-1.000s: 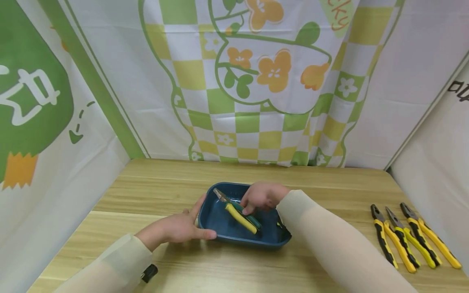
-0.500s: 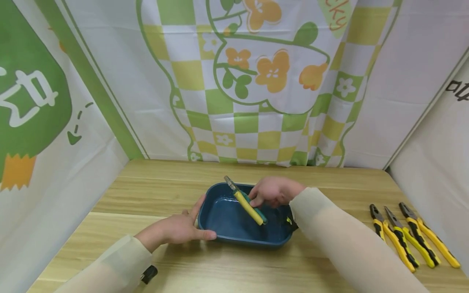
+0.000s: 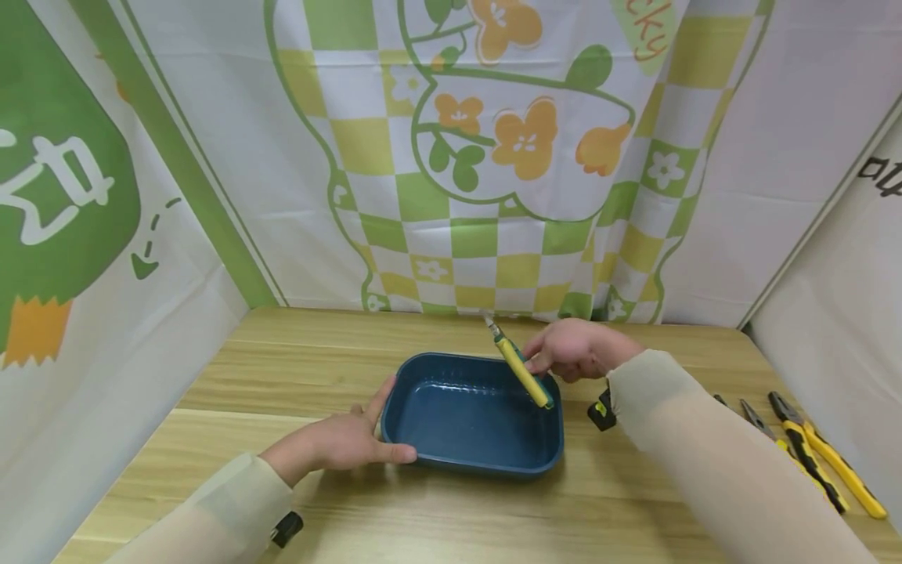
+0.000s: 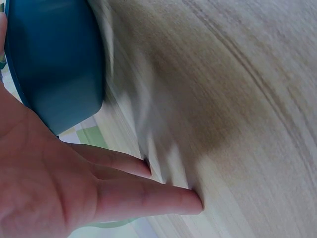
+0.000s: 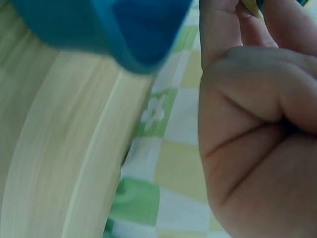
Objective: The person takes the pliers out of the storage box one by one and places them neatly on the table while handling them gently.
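Observation:
A pair of pliers with yellow and green handles is pinched in my right hand, tilted, its metal nose pointing up and away. It hangs over the far right corner of a dark blue rectangular tray. In the right wrist view only a bit of the handles shows between the fingertips. My left hand rests at the tray's left side, thumb by the near left corner. The left wrist view shows straight fingers touching the tabletop beside the tray's outer wall.
More pliers with yellow and black handles lie at the right of the wooden table, partly behind my right sleeve. A patterned cloth hangs along the back edge, and white fabric walls stand at both sides.
My right hand has lifted the pliers from inside the tray and carried them up and rightward to its far right corner. My left hand stays in place.

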`<control>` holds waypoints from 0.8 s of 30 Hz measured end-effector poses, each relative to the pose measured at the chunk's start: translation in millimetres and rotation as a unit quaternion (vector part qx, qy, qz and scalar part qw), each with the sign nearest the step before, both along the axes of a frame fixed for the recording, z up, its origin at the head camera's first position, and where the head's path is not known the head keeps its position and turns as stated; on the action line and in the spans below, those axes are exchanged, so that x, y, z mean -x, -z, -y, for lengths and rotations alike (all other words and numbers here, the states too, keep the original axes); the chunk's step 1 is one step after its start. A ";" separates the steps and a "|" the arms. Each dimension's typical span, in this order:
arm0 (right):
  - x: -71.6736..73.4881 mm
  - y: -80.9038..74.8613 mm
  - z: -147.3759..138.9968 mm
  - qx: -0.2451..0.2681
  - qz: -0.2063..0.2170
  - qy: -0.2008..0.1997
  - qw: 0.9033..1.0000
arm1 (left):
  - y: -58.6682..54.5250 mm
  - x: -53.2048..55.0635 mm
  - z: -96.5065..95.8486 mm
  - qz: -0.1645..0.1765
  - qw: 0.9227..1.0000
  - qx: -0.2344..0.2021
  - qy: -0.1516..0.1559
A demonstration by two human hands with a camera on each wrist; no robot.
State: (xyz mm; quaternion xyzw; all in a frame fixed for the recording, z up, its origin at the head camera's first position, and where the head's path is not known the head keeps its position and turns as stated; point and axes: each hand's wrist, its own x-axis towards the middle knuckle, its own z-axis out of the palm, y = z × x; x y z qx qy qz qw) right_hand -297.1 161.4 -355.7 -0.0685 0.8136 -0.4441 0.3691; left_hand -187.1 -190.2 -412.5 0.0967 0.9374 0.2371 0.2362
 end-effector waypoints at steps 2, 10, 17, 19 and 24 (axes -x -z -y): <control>1.0 -1.9 -9.8 0.006 0.002 0.007 1.000 | -0.3 -0.1 -0.3 -0.002 1.000 0.001 0.002; -1.2 2.4 -53.3 0.026 -0.007 0.039 0.999 | 0.3 -0.8 -0.5 -0.006 1.000 -0.002 0.000; -9.9 14.8 -92.0 0.010 -0.015 0.055 0.998 | 0.9 -1.0 -0.4 0.000 1.000 -0.007 -0.005; -13.3 18.0 -101.8 -0.001 -0.021 0.056 0.998 | 1.0 -0.8 -0.6 0.001 1.000 -0.007 -0.007; -23.1 25.9 -123.1 -0.036 -0.041 0.047 0.997 | 0.9 -0.6 -0.9 0.004 1.000 -0.008 -0.009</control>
